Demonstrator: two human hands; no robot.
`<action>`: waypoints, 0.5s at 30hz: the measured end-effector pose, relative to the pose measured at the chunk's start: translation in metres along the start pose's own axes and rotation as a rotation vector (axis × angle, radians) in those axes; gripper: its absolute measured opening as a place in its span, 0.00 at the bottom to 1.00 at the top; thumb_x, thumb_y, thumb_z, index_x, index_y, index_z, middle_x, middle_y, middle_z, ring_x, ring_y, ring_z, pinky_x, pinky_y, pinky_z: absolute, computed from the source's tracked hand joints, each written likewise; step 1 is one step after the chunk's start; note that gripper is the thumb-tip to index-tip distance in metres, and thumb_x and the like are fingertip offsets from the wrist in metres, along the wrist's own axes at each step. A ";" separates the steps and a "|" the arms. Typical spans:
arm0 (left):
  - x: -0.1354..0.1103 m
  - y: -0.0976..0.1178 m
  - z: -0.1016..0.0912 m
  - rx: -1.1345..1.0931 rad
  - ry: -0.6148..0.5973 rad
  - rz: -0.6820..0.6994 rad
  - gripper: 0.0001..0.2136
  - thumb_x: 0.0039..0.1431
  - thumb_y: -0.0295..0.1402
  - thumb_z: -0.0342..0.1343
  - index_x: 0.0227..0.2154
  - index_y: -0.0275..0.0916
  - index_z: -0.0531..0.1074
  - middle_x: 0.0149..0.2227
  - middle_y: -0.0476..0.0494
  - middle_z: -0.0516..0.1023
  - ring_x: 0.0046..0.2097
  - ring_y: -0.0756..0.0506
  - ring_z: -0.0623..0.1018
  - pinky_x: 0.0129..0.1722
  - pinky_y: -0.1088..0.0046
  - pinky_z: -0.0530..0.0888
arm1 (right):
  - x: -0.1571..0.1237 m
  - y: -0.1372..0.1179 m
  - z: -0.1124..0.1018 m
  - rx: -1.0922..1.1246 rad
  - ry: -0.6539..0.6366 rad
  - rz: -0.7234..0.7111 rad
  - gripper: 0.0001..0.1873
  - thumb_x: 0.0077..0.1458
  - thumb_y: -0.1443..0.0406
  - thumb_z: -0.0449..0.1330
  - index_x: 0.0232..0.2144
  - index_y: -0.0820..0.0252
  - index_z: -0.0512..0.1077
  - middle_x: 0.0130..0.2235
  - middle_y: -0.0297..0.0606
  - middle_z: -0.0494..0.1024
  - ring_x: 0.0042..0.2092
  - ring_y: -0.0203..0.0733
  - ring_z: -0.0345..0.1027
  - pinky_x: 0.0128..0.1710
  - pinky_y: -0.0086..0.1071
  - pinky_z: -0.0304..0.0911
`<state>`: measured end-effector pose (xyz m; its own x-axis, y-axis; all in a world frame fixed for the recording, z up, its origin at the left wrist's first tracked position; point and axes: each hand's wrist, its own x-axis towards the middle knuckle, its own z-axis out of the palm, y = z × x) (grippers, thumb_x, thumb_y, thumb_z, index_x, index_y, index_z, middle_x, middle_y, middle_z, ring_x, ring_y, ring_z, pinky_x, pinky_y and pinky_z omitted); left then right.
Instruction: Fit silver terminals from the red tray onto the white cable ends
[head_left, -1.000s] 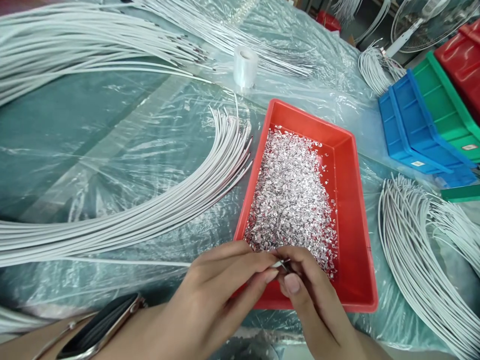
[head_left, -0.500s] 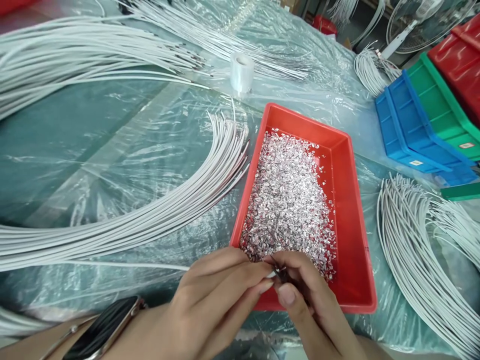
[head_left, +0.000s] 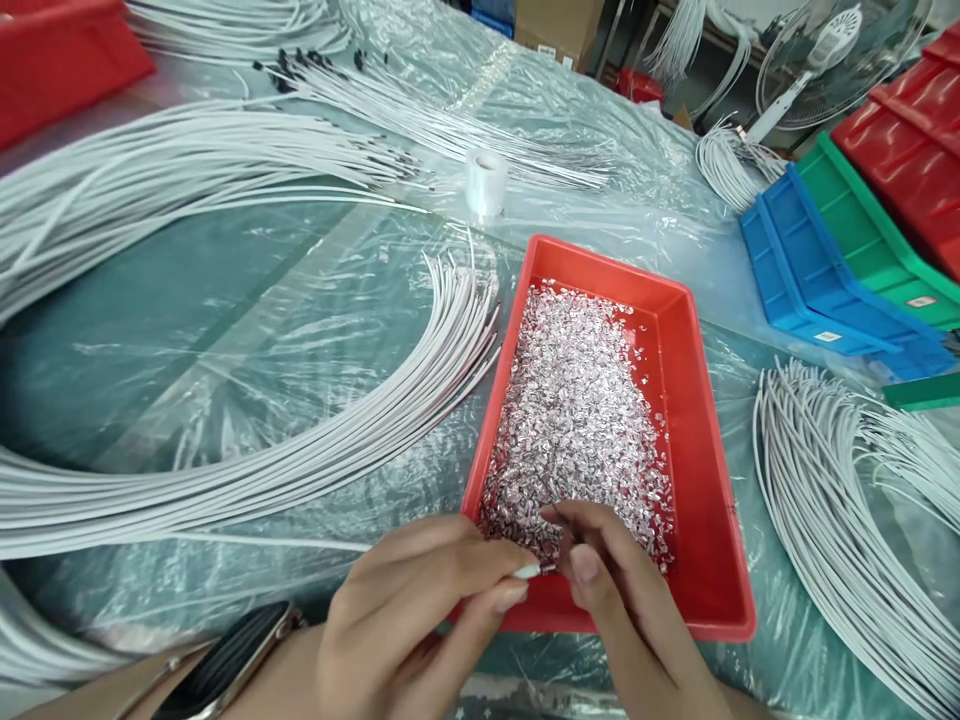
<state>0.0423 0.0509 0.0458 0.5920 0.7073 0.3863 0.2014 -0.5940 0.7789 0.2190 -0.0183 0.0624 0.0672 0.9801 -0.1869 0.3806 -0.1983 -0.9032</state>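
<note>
Tray [head_left: 701,450]: red, silver bits [head_left: 577,420] heaped on its floor.
Left hand [head_left: 420,600]: at the tray's near left corner, pinching a white cable [head_left: 527,572] close to its tip.
Right hand [head_left: 637,600]: over the tray's near end, fingers curled, contents unclear.
Bundle [head_left: 375,425]: white, left of the tray, ends near its rim.
Roll [head_left: 486,185]: beyond the tray, upright.
Bins [head_left: 795,270]: right of and beyond the tray.

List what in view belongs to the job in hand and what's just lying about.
Seemingly in the job:
white cable, pinched in the left hand
small shiny pieces, near the right hand
red tray holding them
cable bundle beside the tray, probably

Seemingly just lying about:
clear roll
blue bins
green bin
fan
</note>
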 end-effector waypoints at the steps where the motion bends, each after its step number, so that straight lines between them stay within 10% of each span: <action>1: -0.001 -0.001 0.001 -0.028 -0.009 -0.010 0.07 0.64 0.24 0.48 0.41 0.40 0.67 0.29 0.47 0.79 0.28 0.50 0.77 0.28 0.77 0.75 | 0.000 0.000 -0.002 0.021 0.005 0.009 0.14 0.66 0.57 0.47 0.49 0.51 0.68 0.36 0.38 0.76 0.37 0.41 0.72 0.38 0.33 0.69; 15: 0.005 -0.006 0.003 -0.095 -0.245 -0.035 0.07 0.66 0.25 0.47 0.42 0.40 0.68 0.30 0.50 0.76 0.28 0.50 0.74 0.28 0.75 0.70 | 0.012 0.000 -0.023 -0.091 -0.115 -0.168 0.08 0.55 0.71 0.60 0.37 0.52 0.71 0.27 0.27 0.75 0.25 0.31 0.67 0.26 0.26 0.62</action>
<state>0.0468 0.0568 0.0415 0.7596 0.6061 0.2358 0.1579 -0.5236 0.8372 0.2415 -0.0062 0.0691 -0.1079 0.9905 -0.0848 0.4591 -0.0260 -0.8880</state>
